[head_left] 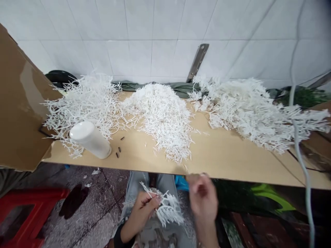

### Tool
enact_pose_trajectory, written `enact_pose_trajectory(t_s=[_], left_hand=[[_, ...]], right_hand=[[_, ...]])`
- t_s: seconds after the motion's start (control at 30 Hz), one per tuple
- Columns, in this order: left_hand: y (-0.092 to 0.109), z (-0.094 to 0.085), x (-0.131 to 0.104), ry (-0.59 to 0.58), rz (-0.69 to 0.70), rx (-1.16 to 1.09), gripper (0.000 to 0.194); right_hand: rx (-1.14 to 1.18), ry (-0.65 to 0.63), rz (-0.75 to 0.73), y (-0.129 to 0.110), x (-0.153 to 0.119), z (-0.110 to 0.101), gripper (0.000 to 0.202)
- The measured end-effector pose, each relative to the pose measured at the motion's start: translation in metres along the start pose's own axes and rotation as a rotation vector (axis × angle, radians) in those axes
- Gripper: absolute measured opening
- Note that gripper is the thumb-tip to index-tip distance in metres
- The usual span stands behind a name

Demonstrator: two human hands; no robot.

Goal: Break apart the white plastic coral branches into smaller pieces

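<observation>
My left hand [144,206] is closed, thumb and fingers pinching a white branched plastic sprig [169,208] over my lap. To its right, at the table's front edge, my right hand [203,196] is raised, with curled fingers blurred by motion; what they hold, if anything, I cannot make out. Just beyond the hands, a heap of short white plastic bits [165,120] spreads on the table [222,155]. On the left lies a tangled pile of bare white branched stems [88,100]. A larger pile of fuller white sprigs [248,106] covers the right side.
A white bottle [90,139] stands front left, with several small dark seeds [119,149] beside it. Cardboard [23,103] rises at the left end. A metal strip [198,62] leans on the tiled wall. A pale cable [297,137] hangs at right. A red stool [31,210] is below left.
</observation>
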State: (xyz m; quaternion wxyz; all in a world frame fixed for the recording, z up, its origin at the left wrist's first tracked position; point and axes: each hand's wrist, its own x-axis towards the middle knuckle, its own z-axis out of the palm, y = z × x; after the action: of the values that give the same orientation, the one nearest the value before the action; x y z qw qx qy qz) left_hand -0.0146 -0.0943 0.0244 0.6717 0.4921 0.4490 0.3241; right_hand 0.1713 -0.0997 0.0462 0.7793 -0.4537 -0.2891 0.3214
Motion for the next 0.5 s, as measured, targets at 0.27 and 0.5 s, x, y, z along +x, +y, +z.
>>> enact_pose_trajectory(t_s=[0.27, 0.5], left_hand=[[-0.029, -0.026, 0.006, 0.151, -0.092, -0.025, 0.066], [-0.045, -0.019, 0.001, 0.251, -0.087, -0.068, 0.068]], right_hand=[[-0.697, 0.054, -0.248, -0.004, 0.083, -0.051, 0.051], [-0.950, 0.005, -0.218, 0.025, 0.098, -0.040, 0.041]])
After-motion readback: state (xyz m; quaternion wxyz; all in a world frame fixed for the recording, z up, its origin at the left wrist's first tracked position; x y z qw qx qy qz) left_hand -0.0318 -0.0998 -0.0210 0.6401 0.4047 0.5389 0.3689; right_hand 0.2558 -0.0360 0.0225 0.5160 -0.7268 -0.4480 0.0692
